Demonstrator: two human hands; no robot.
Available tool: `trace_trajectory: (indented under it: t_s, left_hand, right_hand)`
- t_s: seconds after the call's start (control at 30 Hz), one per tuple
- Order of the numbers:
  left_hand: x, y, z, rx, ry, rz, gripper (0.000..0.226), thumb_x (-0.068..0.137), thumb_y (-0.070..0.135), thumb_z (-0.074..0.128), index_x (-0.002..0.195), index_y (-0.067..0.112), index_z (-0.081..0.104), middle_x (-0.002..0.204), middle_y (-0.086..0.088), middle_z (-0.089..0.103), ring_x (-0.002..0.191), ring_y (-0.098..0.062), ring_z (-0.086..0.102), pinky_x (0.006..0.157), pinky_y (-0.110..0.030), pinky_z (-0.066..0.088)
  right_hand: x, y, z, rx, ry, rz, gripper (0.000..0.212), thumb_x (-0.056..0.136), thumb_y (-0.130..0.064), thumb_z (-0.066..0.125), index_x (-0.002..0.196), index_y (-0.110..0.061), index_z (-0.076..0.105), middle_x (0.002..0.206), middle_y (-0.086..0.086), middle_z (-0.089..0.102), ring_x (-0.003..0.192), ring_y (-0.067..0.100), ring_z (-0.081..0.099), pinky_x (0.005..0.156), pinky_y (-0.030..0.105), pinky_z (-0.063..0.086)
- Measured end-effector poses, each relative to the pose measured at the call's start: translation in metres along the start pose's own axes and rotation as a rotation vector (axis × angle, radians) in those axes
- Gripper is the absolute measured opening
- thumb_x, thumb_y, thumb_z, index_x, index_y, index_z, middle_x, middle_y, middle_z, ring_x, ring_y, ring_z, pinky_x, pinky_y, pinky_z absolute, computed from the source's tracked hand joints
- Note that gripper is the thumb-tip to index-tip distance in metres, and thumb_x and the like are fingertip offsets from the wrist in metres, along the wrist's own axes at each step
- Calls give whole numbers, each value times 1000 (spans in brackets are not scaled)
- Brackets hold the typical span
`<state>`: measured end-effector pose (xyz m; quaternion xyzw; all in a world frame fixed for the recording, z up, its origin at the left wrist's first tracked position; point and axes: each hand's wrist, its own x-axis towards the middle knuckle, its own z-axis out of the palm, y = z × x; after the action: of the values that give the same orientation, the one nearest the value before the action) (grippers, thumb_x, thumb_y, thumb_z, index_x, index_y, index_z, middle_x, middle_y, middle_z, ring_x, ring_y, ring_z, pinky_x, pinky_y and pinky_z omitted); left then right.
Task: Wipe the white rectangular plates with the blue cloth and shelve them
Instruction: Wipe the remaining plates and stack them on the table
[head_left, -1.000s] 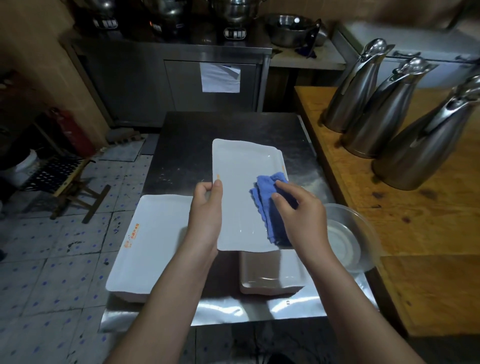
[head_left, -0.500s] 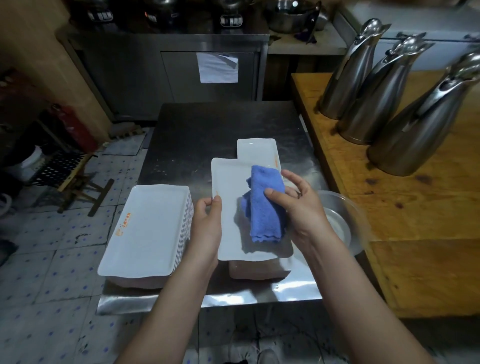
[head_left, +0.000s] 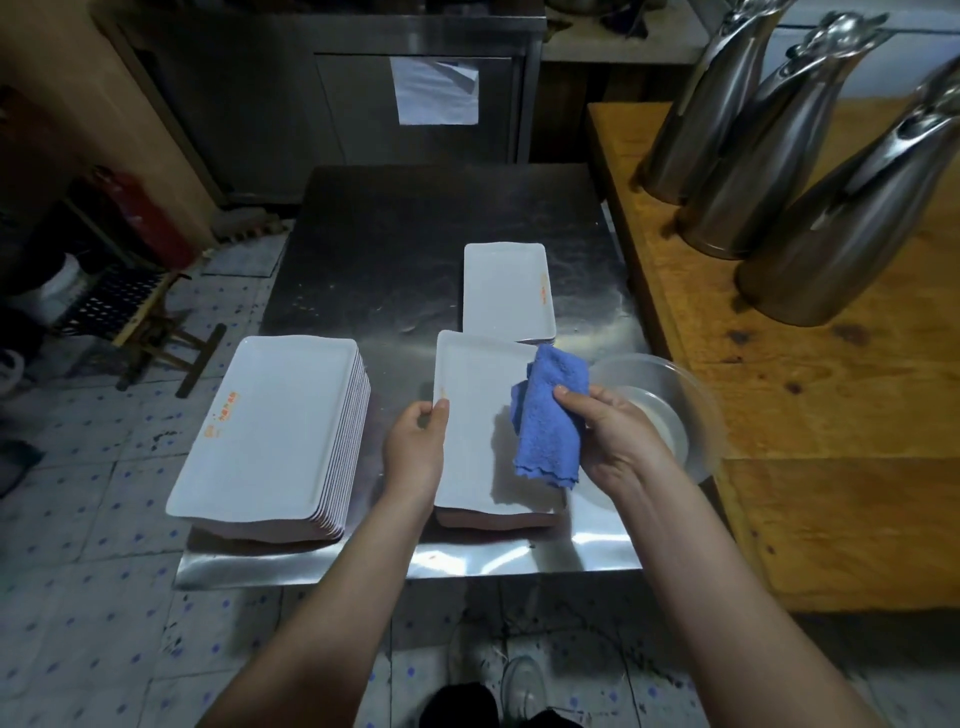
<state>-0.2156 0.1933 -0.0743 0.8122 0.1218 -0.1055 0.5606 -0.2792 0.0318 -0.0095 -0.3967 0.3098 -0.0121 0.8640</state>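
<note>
Gripping a white plate (head_left: 472, 415) by its left edge in curled fingers of the left hand (head_left: 415, 449); pinching the blue cloth (head_left: 550, 431) over its right side in the right hand (head_left: 615, 439), above the table (head_left: 415, 234) front.

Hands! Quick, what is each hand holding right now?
Left hand: grips the left edge of the white plate.
Right hand: holds the blue cloth over that plate.

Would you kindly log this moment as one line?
left hand: grips plate | right hand: holds blue cloth over plate | phase: wiping
</note>
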Motion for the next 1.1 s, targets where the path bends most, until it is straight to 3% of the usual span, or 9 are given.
trace_trajectory:
  t_s: [0.17, 0.3, 0.43, 0.63, 0.7, 0.77, 0.87, 1.0, 1.1]
  left_hand:
    - [0, -7, 4, 232, 118, 124, 26, 90, 23, 58, 90, 1, 72, 86, -18, 60, 74, -18, 48, 60, -24, 27]
    - [0, -14, 7, 207, 130, 114, 24, 89, 17, 61, 103, 0, 71, 101, -19, 56, 81, -16, 50, 69, -18, 33]
    - [5, -17, 11, 252, 105, 127, 24, 90, 20, 60, 106, 6, 70, 99, -14, 55, 81, -17, 51, 67, -20, 33]
    - [16, -16, 9, 172, 53, 116, 24, 87, 25, 62, 103, 8, 67, 91, -4, 67, 86, -24, 64, 76, -32, 49]
    - [25, -9, 10, 131, 73, 99, 31, 85, 26, 63, 110, 8, 63, 94, -2, 65, 91, -22, 63, 82, -34, 51]
    - [38, 1, 11, 141, 96, 106, 33, 85, 27, 63, 113, 10, 60, 98, -3, 65, 94, -21, 61, 83, -32, 49]
    - [61, 22, 17, 114, 111, 113, 15, 84, 26, 62, 96, 19, 59, 83, 8, 60, 85, -14, 57, 63, -21, 39]
    - [105, 46, 32, 64, 68, 105, 11, 84, 23, 62, 92, 16, 59, 88, 1, 61, 85, -17, 58, 74, -25, 43]
    - [141, 55, 47, 107, 39, 74, 16, 85, 23, 62, 96, 12, 62, 97, -5, 65, 87, -20, 59, 75, -26, 41]
  right_hand:
    - [6, 3, -4, 8, -6, 5, 7, 88, 7, 54, 89, 3, 60, 65, 14, 70, 56, 23, 69, 47, 28, 54]
    - [13, 9, -6, -58, 45, 26, 6, 85, 5, 59, 90, 1, 60, 72, 13, 69, 59, 20, 68, 50, 26, 55]
    - [17, 14, -11, -94, 35, 49, 7, 85, 3, 61, 89, -2, 61, 76, 11, 69, 64, 19, 68, 56, 28, 56]
    - [24, 8, -15, -120, -40, 55, 32, 93, -4, 54, 124, 1, 48, 115, 20, 62, 95, 28, 63, 79, 35, 54]
    - [29, 1, -14, -114, -73, 55, 34, 96, -7, 51, 128, -1, 46, 120, 19, 60, 99, 26, 62, 77, 34, 54]
    - [36, -8, -13, -143, -108, 49, 29, 97, -11, 50, 124, 0, 50, 114, 18, 62, 96, 25, 63, 73, 32, 53]
    - [51, -21, -8, -208, -87, 43, 19, 94, -14, 55, 103, 3, 60, 98, 16, 68, 86, 23, 67, 73, 32, 54]
    - [79, -35, 4, -269, -44, 39, 12, 91, -11, 60, 85, -2, 62, 85, 14, 68, 76, 23, 67, 68, 32, 53]
    - [104, -42, 13, -266, -58, 36, 8, 91, -10, 58, 92, -3, 62, 86, 13, 68, 74, 22, 67, 67, 31, 54]
